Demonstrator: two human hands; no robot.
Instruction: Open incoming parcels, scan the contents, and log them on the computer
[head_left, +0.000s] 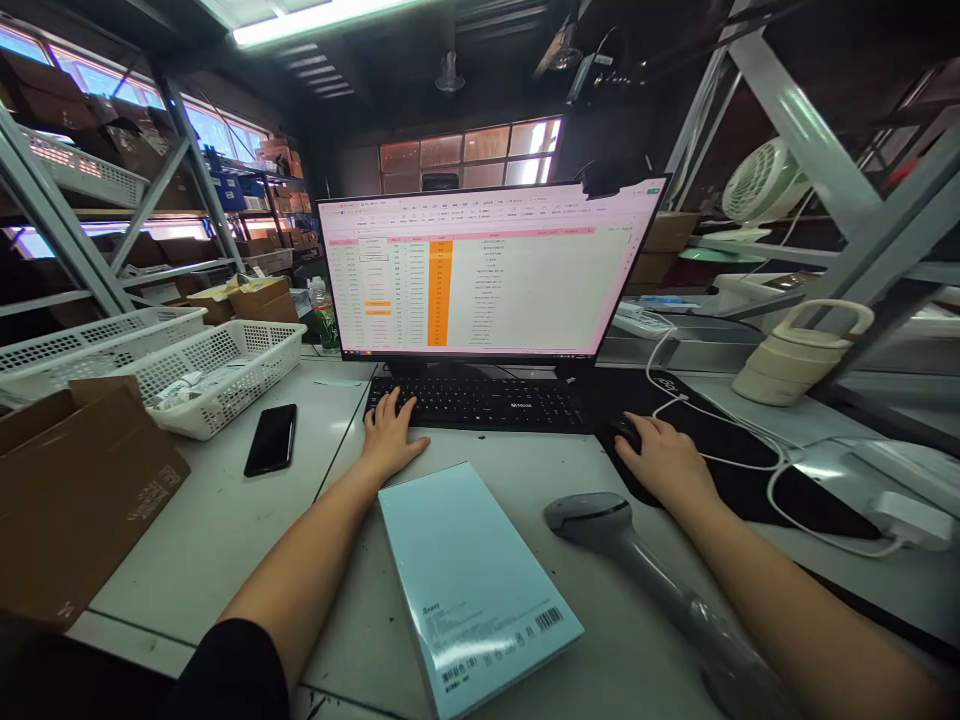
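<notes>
My left hand (390,432) rests on the left end of a black keyboard (487,402), fingers spread flat over the keys. My right hand (664,460) is curled over a black mouse (624,432) on a black mouse pad (750,470). A monitor (487,270) behind the keyboard shows a spreadsheet with an orange column. Between my forearms lies a pale blue flat box (472,585) with a barcode. A grey handheld barcode scanner (637,550) lies beside it, under my right forearm.
A black phone (271,438) lies left of the keyboard. White mesh baskets (225,375) and a brown cardboard box (75,490) stand at the left. White cables (750,450), a cream container (799,350) and a fan (761,185) are at the right. Metal shelving flanks both sides.
</notes>
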